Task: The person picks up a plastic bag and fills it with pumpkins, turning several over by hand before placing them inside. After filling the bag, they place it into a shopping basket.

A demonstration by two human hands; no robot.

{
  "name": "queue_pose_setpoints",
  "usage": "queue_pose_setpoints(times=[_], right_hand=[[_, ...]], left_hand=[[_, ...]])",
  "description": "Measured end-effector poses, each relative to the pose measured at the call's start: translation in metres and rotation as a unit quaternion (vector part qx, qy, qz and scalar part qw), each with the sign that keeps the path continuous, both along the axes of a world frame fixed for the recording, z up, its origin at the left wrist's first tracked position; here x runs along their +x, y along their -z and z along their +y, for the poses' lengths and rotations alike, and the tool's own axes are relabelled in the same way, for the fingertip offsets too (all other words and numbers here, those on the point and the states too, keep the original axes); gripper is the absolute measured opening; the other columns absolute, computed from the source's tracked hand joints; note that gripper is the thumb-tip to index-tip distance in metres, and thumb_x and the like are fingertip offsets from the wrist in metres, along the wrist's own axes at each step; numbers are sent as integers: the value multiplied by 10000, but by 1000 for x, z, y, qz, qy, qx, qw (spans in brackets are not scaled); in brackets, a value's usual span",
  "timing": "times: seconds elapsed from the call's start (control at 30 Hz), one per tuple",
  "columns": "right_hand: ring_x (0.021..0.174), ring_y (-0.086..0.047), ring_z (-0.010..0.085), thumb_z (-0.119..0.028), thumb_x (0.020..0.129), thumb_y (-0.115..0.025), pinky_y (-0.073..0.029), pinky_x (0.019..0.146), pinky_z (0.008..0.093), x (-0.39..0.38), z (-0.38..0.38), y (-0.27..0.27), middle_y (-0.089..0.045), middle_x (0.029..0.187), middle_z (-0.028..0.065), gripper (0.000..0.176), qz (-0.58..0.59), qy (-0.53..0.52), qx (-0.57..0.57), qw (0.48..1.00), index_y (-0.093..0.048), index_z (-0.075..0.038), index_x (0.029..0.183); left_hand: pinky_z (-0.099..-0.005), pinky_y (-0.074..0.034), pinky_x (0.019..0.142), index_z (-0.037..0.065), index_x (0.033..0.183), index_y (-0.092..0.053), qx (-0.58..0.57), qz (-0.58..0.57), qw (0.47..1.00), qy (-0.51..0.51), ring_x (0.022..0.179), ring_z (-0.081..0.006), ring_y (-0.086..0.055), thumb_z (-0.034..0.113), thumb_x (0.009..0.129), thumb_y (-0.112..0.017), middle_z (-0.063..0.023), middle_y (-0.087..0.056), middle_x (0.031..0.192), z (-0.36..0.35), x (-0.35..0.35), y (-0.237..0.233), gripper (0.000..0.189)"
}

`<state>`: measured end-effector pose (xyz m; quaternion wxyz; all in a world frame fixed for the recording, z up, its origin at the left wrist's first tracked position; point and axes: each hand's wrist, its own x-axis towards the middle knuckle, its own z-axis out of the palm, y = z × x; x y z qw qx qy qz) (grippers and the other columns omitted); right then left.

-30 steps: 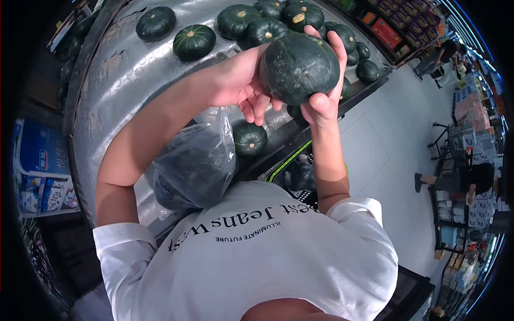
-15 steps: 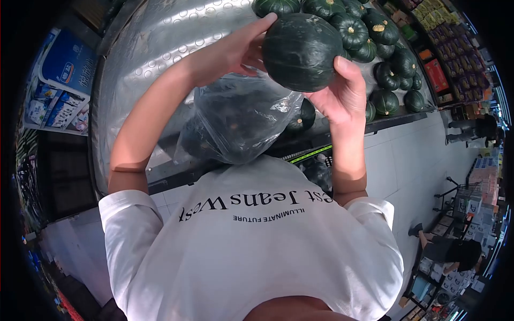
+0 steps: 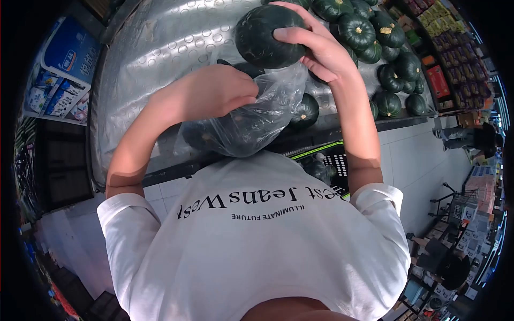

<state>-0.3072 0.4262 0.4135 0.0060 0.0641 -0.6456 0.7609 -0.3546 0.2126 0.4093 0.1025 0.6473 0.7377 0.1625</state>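
Observation:
A dark green kabocha pumpkin (image 3: 267, 40) is in my right hand (image 3: 324, 51), whose thumb lies on top while the other fingers curl round its far and lower sides. My left hand (image 3: 227, 91) is closed on the gathered edge of a clear plastic bag (image 3: 257, 128). Dark round shapes show through the film of the bag. The held pumpkin is just beyond the bag's upper part, overlapping it in this view. Another pumpkin (image 3: 305, 112) lies on the stand right beside the bag.
Several more pumpkins (image 3: 356, 32) are piled on the dimpled metal display stand (image 3: 166, 53). Below its edge is a black basket (image 3: 337, 166) with a green rim. Packaged goods (image 3: 458, 53) line shelves at right, where two people (image 3: 471, 139) are in the aisle.
My left hand has let go of the pumpkin, come down and closed on the bag. My right hand has carried the pumpkin up and to the left.

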Motion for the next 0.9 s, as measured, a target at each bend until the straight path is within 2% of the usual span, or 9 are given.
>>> queue_pose_setpoints(times=[0.03, 0.17, 0.3, 0.33, 0.43, 0.5, 0.7, 0.8, 0.9], right_hand=[[844, -615, 58, -130, 778, -664, -454, 560, 124, -3, -2, 1, -612, 1043, 41, 552, 0, -12, 51, 999, -462, -53, 1285], [905, -589, 122, -91, 714, -726, -462, 826, 257, -14, -17, 22, -626, 988, 52, 642, 4, -50, 177, 983, -458, -56, 1296], [914, -588, 129, -167, 693, -753, -466, 826, 283, -23, -38, 29, -622, 1012, 61, 676, -11, -88, 272, 958, -464, -91, 1299], [940, -611, 218, -342, 615, -791, -470, 805, 322, -29, -42, 36, -628, 1031, 143, 808, 6, -122, 252, 960, -457, -73, 1300], [969, -611, 293, -371, 621, -785, -473, 830, 347, -19, -61, 30, -626, 1035, 182, 848, 85, -199, 354, 910, -423, -57, 1320], [1015, -581, 344, -403, 657, -757, -466, 869, 353, -12, -61, 31, -557, 1166, 189, 867, 161, -225, 351, 895, -377, -53, 1352], [1146, -490, 324, -369, 760, -687, -411, 951, 391, 11, -67, 43, -463, 1269, 140, 749, 209, -206, 453, 842, -359, -101, 1378], [1119, -505, 327, -394, 771, -665, -417, 929, 402, 19, -70, 38, -455, 1282, 139, 704, 195, -176, 536, 802, -384, -141, 1365], [1012, -578, 371, -389, 764, -671, -451, 892, 443, 21, -63, 40, -473, 1274, 165, 692, 181, -157, 502, 831, -401, -147, 1353]], left_hand=[[-385, -438, 645, 28, 832, -575, 13, -30, 999, 3, 720, -312, -548, 154, 886, -542, -112, -563, 771, -4, 1, -2, 141], [-325, -398, 602, 3, 798, -532, 128, -81, 988, 0, 640, -251, -485, 71, 881, -525, -86, -490, 708, -30, -3, -6, 108], [-301, -374, 586, -17, 861, -551, 267, -201, 939, -77, 632, -173, -438, 74, 900, -507, -71, -457, 688, -49, -13, -2, 108], [-295, -363, 568, -19, 848, -541, 262, -180, 943, -97, 614, -163, -422, 71, 903, -501, -70, -454, 676, -49, -11, -3, 114], [-278, -329, 510, -18, 800, -510, 291, -115, 941, -126, 558, -137, -381, 73, 918, -484, -62, -446, 638, -45, 0, -3, 151], [-266, -304, 470, -9, 759, -485, 362, -61, 925, -100, 513, -128, -362, 86, 934, -478, -53, -440, 605, -50, 2, -6, 199], [-231, -247, 417, 34, 697, -431, 635, -322, 701, -44, 468, -78, -353, 108, 966, -420, -31, -453, 588, -38, -2, -24, 279], [-248, -328, 485, 11, 810, -499, 478, -181, 834, -209, 536, -95, -410, 204, 923, -533, -53, -502, 709, -54, -15, -6, 226], [-263, -378, 555, -33, 911, -541, 199, -124, 864, -446, 610, -113, -462, 362, 876, -597, -60, -532, 780, -72, 13, 25, 400]])
